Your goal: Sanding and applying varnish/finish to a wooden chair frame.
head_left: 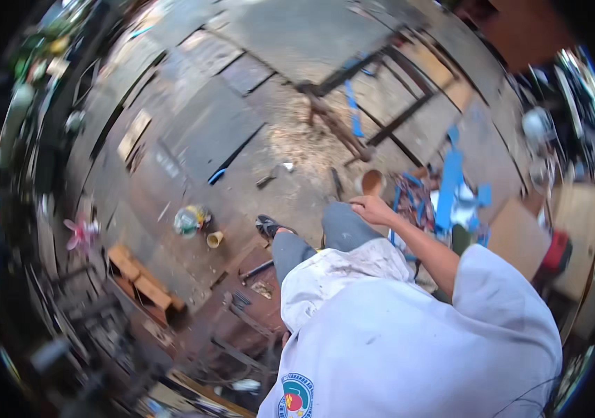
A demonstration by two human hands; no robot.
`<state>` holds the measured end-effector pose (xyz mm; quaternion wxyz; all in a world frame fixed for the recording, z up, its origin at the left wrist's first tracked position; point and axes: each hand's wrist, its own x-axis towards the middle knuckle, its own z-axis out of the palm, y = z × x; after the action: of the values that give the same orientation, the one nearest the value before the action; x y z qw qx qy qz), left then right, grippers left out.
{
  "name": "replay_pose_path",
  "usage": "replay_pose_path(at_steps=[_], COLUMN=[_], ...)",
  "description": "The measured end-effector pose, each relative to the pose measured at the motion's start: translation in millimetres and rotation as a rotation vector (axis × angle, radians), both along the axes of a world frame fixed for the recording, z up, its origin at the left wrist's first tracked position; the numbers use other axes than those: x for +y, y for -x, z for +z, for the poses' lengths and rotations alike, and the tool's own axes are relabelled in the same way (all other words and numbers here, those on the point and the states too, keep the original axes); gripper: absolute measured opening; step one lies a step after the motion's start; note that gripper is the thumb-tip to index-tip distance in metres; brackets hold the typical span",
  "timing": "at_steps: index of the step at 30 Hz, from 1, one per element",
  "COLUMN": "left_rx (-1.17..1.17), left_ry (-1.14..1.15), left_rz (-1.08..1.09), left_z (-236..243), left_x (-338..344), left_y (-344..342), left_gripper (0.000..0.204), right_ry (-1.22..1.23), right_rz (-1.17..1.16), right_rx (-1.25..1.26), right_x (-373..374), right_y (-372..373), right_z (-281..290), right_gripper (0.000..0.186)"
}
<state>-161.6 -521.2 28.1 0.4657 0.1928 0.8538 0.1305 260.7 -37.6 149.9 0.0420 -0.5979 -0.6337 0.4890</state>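
Saw a pink flower-shaped thing [81, 233] far to the left of the pile of wood chips [296, 143] on the floor. Saw an orange-brown wooden box [141, 279] lower down, also well left of the chips. Spotted a see-through plastic bag [187, 220] nearer to the chips, to the lower left. Found a little yellow cup [214, 239] just beside the bag, lower left of the chips too. Found a tool like a hammer [257, 269] and a dark shoe [267, 226], both below the chips. Saw only a tiny bit of the left hand [285, 338] far below the chips, by the edge of the white shirt [381, 334]. Could not tell its grip, open or closed. Saw a brown bar [339, 129] at the right side of the chips.

Saw the right hand [370, 208] to the lower right of the chips, at the gray knee [345, 226]. Saw bent fingers, close together, seeming to touch the knee. Could not tell about anything pinched between them. Saw a brown round cup [372, 182] just past the hand, lower right of the chips. Saw blue strips [448, 184] further right of the chips, then a light brown board [517, 233], then a red thing [557, 251], farthest right.
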Motion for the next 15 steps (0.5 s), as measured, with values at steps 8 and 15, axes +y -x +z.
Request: replay_pose_path(at_steps=[8, 15], left_rx=[-0.205, -0.207], left_ry=[-0.003, -0.215], left_rz=[-0.017, -0.445], left_z=[115, 165], left_x=[347, 598], left_y=[79, 45], left_gripper=[0.066, 0.064], right_ry=[0.16, 0.292], right_rz=[-0.967, -1.624], right_rx=[-0.471, -0.115], right_x=[-284, -340], right_y=[-138, -22], right_z=[-80, -43], right_gripper=[0.028, 0.029])
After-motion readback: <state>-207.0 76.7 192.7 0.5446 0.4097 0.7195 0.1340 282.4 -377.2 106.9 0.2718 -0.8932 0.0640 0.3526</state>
